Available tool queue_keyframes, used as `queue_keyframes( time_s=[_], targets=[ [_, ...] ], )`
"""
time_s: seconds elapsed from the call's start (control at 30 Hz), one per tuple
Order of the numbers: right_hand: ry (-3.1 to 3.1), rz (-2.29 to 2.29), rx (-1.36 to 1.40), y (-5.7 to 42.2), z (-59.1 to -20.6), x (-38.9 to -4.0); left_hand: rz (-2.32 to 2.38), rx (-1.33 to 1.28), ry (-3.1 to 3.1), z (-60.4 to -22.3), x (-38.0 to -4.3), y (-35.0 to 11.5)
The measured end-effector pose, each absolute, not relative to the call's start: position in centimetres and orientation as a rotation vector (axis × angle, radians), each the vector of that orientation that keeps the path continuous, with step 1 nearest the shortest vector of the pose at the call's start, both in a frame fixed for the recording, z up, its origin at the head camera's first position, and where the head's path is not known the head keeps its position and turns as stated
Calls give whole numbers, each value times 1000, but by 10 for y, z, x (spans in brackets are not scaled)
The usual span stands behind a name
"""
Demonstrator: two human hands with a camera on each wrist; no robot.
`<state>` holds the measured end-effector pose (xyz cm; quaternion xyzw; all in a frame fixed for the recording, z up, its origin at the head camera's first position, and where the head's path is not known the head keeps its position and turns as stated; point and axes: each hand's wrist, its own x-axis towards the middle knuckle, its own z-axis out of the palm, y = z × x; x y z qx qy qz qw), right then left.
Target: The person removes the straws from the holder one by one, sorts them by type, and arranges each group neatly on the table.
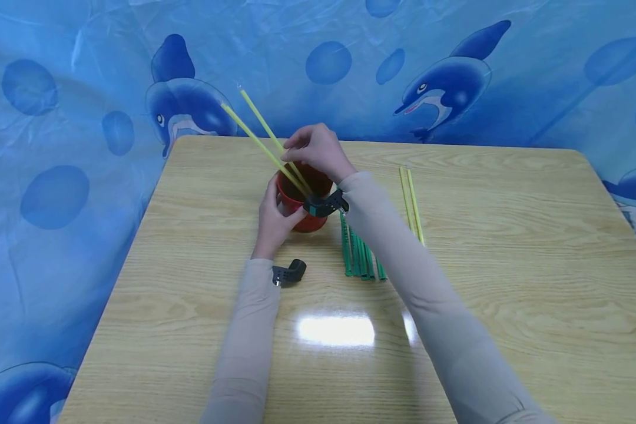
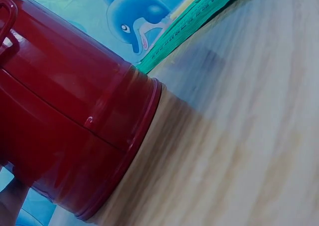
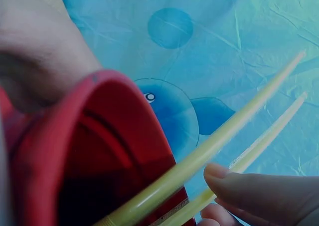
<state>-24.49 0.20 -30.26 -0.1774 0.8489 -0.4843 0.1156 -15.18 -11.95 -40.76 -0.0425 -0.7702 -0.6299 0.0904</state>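
A red pail (image 1: 311, 225) stands tilted on the table, its dark inside showing in the right wrist view. My left hand (image 1: 271, 224) grips it from the left, thumb across the near side. Two long yellow straws (image 1: 255, 139) in clear wrappers lean out of its mouth toward the upper left. Over the rim, my right hand (image 1: 318, 150) pinches the farther straw (image 3: 269, 133) between thumb and finger. Close to the pail's right side lie several flat green printed packets (image 1: 357, 259), partly hidden by my right forearm.
On the wooden table (image 1: 509, 247), two more yellow straws (image 1: 413, 203) lie right of the green packets, partly under my right sleeve. A blue sheet (image 1: 328, 106) printed with dolphins hangs behind the table and along its left side.
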Motion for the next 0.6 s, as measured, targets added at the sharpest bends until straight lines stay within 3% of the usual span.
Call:
queue_keyframes(
  time_s=[0.6],
  targets=[
    [2549,-1377,-567,4,-305,-241,-1884,-137,-2276,-408,-152,-118]
  ],
)
